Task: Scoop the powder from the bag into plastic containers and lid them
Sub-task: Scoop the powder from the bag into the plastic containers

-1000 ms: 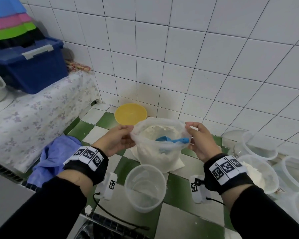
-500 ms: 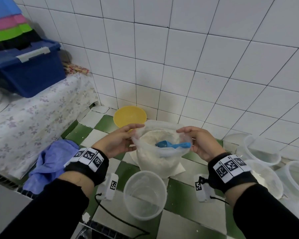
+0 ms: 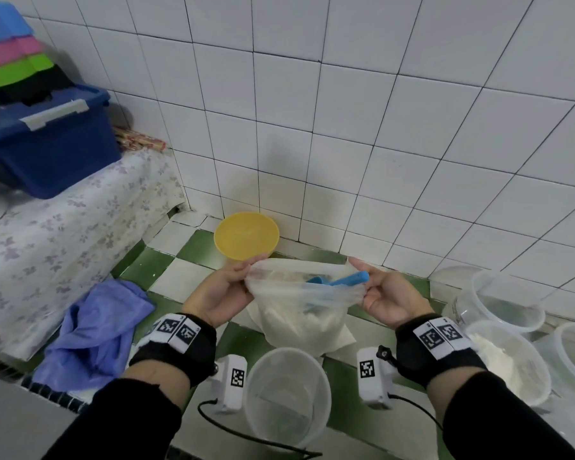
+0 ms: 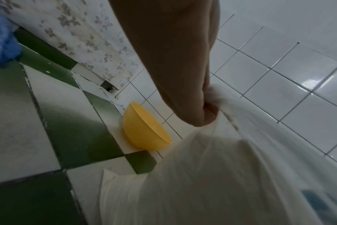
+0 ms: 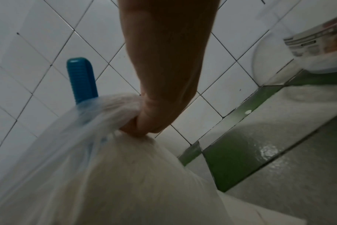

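A clear plastic bag (image 3: 299,313) of white powder stands on the green and white tiled counter. My left hand (image 3: 228,287) pinches the bag's left rim (image 4: 214,97). My right hand (image 3: 379,293) grips its right rim (image 5: 125,106). A blue scoop (image 3: 342,280) lies in the bag, its handle (image 5: 81,79) sticking out toward my right hand. An empty clear container (image 3: 287,393) sits in front of the bag. A container holding powder (image 3: 508,360) stands at the right.
A yellow bowl (image 3: 246,235) sits against the tiled wall behind the bag. A blue cloth (image 3: 93,330) lies at the left. More clear containers (image 3: 508,300) crowd the right edge. A blue bin (image 3: 47,144) rests on the flowered cover (image 3: 47,234).
Both hands have pulled the bag's rim up and stretched it, flattening the mouth. The scoop handle now points further right. The head view has tilted upward.
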{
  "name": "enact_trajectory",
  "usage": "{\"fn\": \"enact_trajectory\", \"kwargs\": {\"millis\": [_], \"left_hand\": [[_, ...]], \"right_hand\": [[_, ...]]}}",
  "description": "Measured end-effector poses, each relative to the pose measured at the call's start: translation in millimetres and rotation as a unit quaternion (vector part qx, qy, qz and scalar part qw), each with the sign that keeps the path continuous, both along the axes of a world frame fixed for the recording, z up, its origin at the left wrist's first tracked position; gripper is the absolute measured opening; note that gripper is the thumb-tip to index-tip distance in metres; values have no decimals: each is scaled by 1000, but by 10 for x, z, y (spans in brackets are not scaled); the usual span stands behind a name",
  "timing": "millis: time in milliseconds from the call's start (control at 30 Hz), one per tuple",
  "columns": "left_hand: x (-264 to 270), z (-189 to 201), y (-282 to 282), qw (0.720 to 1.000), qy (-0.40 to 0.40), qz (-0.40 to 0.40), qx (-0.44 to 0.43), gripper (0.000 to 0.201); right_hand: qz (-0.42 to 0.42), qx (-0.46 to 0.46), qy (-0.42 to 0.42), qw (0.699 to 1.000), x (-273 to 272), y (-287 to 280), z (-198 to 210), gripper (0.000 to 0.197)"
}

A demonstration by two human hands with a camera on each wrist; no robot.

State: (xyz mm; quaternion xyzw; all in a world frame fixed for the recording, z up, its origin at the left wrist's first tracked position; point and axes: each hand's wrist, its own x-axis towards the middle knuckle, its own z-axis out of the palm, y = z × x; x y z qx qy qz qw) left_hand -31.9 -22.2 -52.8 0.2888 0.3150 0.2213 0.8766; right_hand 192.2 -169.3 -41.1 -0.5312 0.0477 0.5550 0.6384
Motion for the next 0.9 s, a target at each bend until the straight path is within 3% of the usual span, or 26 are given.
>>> {"fn": "enact_trajectory", "kwargs": {"millis": [100, 233, 300, 400, 567, 700, 833, 900], "left_hand": [[-19, 15, -13, 1000, 16, -1, 19, 31], [-122, 47, -14, 993, 103, -28, 50, 26], [-186, 85, -34, 980, 173, -89, 52, 30], [-228, 142, -73, 965, 223, -133, 39, 26], [-232, 136, -127, 989, 138, -54, -23, 18], [-258, 41, -206, 996, 85, -6, -25, 14], [-245, -1, -287, 995, 96, 13, 17, 12], [-252, 0, -271, 994, 92, 5, 58, 28]], "right_hand": [[-8, 4, -13, 1000, -2, -31, -29, 46], [62, -63, -82, 993, -72, -105, 27, 21], [105, -97, -100, 985, -119, -166, 50, 21], [97, -97, -90, 986, -174, -201, 52, 26], [-14, 14, -15, 1000, -226, -201, 58, 37], [-87, 96, 73, 989, -268, -278, 17, 31], [-66, 140, 70, 985, -311, -336, -7, 41], [-29, 128, 39, 991, -294, -342, -29, 41]]}}
